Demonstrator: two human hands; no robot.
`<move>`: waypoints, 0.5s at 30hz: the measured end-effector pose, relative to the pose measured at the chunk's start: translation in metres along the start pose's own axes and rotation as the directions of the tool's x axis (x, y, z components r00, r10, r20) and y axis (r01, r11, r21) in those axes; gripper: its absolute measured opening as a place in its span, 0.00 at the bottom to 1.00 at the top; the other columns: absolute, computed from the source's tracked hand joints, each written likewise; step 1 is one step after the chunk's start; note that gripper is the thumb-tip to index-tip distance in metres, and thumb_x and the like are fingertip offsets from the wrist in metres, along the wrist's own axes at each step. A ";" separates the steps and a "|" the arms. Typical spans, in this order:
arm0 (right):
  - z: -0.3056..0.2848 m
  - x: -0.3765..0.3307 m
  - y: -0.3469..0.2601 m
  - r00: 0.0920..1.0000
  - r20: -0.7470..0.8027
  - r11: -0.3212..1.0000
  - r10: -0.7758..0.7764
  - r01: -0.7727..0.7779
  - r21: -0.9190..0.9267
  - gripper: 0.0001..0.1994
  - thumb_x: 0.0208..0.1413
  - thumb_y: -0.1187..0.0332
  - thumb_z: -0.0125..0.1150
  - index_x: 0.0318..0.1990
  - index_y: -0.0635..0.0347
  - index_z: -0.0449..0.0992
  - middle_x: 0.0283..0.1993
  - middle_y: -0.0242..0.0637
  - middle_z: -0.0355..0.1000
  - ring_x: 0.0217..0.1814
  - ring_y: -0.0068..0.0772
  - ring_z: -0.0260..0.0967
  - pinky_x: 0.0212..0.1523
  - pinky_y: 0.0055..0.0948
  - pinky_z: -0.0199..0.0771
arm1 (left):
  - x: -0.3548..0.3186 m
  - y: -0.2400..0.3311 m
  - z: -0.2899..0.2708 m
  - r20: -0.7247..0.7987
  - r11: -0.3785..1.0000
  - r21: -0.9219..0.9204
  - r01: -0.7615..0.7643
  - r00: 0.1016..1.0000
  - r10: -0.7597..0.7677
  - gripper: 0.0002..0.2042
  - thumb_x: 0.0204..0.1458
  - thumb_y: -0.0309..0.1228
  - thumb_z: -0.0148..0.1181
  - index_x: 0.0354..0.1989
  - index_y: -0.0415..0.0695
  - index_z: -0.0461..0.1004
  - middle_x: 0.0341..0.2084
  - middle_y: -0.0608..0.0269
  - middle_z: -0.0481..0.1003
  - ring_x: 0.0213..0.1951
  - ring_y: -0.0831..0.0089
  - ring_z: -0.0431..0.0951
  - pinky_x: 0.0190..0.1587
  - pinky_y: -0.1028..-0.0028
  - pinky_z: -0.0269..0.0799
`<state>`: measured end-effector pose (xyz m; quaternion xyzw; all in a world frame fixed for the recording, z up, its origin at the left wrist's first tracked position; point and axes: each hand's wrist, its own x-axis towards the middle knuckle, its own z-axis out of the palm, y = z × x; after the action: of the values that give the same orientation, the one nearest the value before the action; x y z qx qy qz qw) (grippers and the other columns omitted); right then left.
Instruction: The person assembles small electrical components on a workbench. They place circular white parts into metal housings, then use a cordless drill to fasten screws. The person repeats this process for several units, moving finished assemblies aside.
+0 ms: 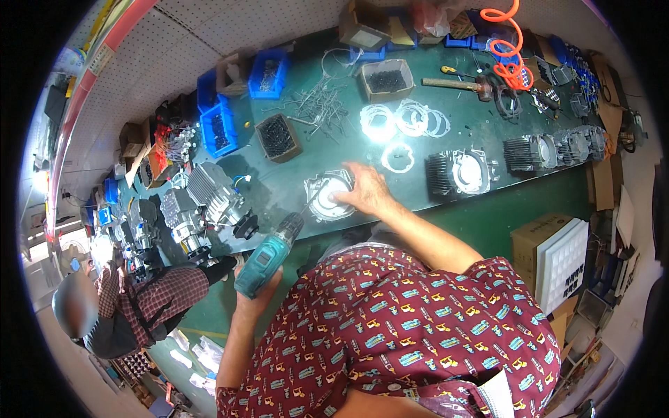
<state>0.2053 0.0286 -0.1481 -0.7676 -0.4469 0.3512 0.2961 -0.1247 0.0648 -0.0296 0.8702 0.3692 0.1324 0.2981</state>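
Green workbench (481, 209) runs from 9 o'clock to 2 o'clock, backed by white pegboard wall (209, 28). Blue bins (221, 129) and cardboard boxes of dark screws (277, 136) toward 11; pale gasket rings (401, 118) near 12; finned cylinder parts (463, 171) toward 2. Left hand (256, 291) wrapped around teal cordless drill (268, 254), bit aimed at round metal cover (327, 195) at centre. Right hand (366, 191) laid flat on the cover's right edge, fingers spread. Another person (132, 299) at 8, partly cut off. Bit tip too small to make out; bin contents unclear.
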 end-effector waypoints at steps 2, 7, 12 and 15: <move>-0.004 -0.003 0.000 0.989 -0.113 0.993 -0.092 0.101 0.068 0.40 0.40 0.52 0.77 0.63 0.57 0.71 0.61 0.45 0.73 0.66 0.50 0.65 0.66 0.51 0.61 | -0.003 0.002 -0.002 0.007 0.998 -0.009 0.064 0.998 -0.064 0.04 0.50 0.25 0.68 0.30 0.45 0.77 0.23 0.65 0.76 0.26 0.68 0.77 0.32 0.66 0.72; -0.018 -0.010 -0.006 0.935 -0.270 0.937 -0.230 0.288 0.200 0.34 0.44 0.61 0.74 0.62 0.57 0.72 0.60 0.43 0.73 0.66 0.48 0.65 0.67 0.44 0.59 | 0.004 0.029 -0.018 0.034 0.945 -0.169 0.281 0.960 -0.280 0.05 0.52 0.26 0.67 0.34 0.45 0.77 0.26 0.64 0.76 0.30 0.70 0.75 0.35 0.67 0.71; -0.022 -0.015 -0.024 0.964 -0.267 0.623 -0.009 0.214 0.752 0.25 0.54 0.79 0.61 0.61 0.68 0.68 0.59 0.48 0.73 0.59 0.33 0.74 0.55 0.28 0.77 | -0.006 0.026 -0.026 0.135 0.829 -0.348 0.437 0.899 -0.417 0.15 0.53 0.26 0.66 0.50 0.43 0.77 0.42 0.65 0.78 0.42 0.72 0.76 0.47 0.70 0.73; -0.033 -0.014 -0.019 0.959 0.278 -0.126 -0.057 -0.283 0.951 0.18 0.61 0.79 0.57 0.58 0.70 0.68 0.54 0.52 0.75 0.57 0.42 0.76 0.56 0.38 0.80 | -0.011 0.020 -0.023 0.143 0.766 -0.450 0.459 0.884 -0.446 0.19 0.53 0.27 0.66 0.54 0.42 0.76 0.45 0.63 0.79 0.45 0.72 0.77 0.49 0.70 0.73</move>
<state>0.2182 0.0197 -0.1102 -0.2778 0.0035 0.6750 0.6835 -0.1310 0.0554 0.0010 0.6583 0.5200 0.1304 0.5284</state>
